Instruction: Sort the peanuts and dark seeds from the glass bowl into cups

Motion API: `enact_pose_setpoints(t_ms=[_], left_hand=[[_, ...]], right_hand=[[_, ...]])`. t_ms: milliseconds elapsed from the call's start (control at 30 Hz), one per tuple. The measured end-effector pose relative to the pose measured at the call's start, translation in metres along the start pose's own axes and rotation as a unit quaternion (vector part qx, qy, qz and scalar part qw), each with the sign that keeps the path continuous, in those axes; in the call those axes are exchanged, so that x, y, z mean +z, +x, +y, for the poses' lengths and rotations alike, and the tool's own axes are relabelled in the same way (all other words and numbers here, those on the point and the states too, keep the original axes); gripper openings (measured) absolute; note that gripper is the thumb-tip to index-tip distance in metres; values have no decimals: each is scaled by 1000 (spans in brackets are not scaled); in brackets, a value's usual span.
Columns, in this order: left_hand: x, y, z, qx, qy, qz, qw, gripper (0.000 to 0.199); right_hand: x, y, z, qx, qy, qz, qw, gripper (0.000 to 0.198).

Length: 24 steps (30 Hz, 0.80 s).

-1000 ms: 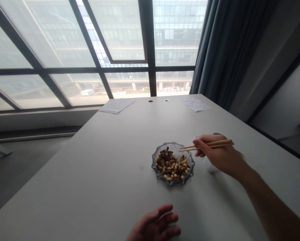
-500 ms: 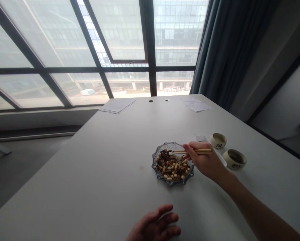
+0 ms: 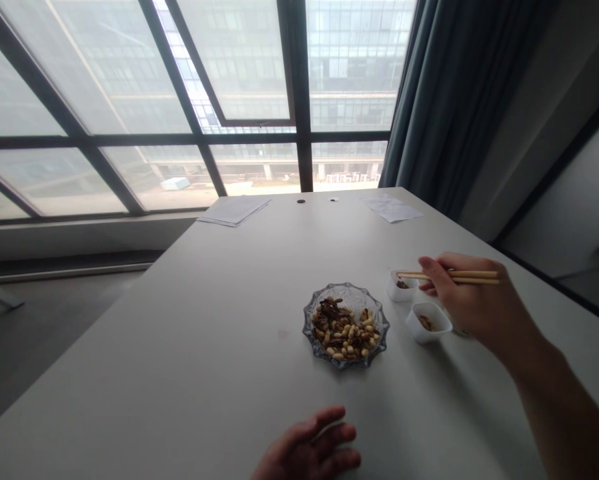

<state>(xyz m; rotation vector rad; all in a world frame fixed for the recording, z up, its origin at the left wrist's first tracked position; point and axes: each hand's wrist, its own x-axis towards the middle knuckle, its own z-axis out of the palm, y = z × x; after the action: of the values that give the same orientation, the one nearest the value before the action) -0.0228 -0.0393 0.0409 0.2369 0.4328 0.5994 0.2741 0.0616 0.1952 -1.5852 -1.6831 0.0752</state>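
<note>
My right hand [image 3: 467,290] grips a pair of wooden chopsticks [image 3: 474,275]. Their tips are over a small white plastic cup [image 3: 395,291] with some dark bits inside; whether anything is between the tips, I cannot make out. Nearer to me stands a second white cup [image 3: 432,333] with a few brown pieces in it. To the left of both, a scalloped glass bowl [image 3: 309,333] holds peanuts [image 3: 349,333] mixed with dark, seed-like pieces [image 3: 329,308]. My left hand [image 3: 314,443] rests at the table's near side, fingers apart and holding nothing.
The white table [image 3: 204,347] stretches toward large windows. Paper sheets [image 3: 234,211] lie at its far left corner, another sheet [image 3: 393,209] at the far right. My right hand hides the spot behind the cups. A dark curtain [image 3: 434,100] hangs at the right.
My right hand has moved right with the chopsticks, from above the glass bowl to the farther white cup. Both white cups now show, while the two beige bowls are covered by the hand.
</note>
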Motion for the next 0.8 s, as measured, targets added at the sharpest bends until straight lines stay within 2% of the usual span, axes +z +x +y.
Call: enact_pose_setpoints(t_ms=[167,233,367,500,667,800], left_hand=[[0,-1,0,1,5,6,1000,34],[0,-1,0,2,3,7,1000,34],[0,2,0,1,0,-5,1000,35],[0,4,-1,3,-1,-12,1000,36],[2,5,-4,2,-6,-12,1000,36],[2,5,-4,2,-2,-8,1000,36]], right_hand=[[3,0,-2,24,36,-31,999,36],[7,-1,-8,22,71,-65,995,37],[20,-6,-18,-26,124,-161,979,39],[40,-10,-17,-81,140,-209,965,36],[56,-14,-11,-133,125,-218,959,40],[54,-14,-12,-112,109,-168,973,44]])
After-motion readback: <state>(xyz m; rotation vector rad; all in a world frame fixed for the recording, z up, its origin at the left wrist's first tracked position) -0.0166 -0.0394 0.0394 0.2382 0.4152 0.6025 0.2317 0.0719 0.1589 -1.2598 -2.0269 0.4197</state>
